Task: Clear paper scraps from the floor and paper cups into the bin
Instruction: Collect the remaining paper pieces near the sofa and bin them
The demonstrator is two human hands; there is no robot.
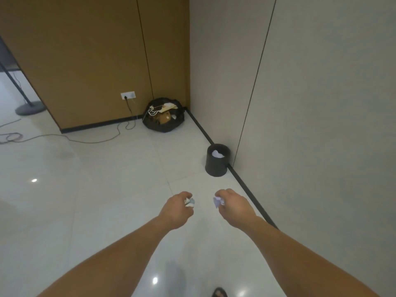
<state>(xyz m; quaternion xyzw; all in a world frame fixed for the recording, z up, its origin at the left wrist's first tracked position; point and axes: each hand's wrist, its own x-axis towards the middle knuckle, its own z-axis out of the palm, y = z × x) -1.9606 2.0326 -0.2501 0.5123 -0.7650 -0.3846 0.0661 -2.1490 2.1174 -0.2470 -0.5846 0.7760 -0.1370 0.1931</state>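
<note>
Left hand (175,209) is squeezing a crumpled pale paper wad (190,202), right hand (233,207) is squeezing a white paper scrap (218,202); round black bin (216,166) ahead is holding some paper, waiting for these.

**Both hands hold paper short of the bin**

The left hand (179,207) grips a crumpled white-and-blue paper wad (190,202); the right hand (233,205) pinches a crumpled pale lilac paper scrap (218,202). Ahead, a small round black plastic bin (216,166) stands on the glossy white tiled floor (96,189) against the wall's black skirting, white paper inside. A full black rubbish bag (164,117) sits in the corner.
</note>
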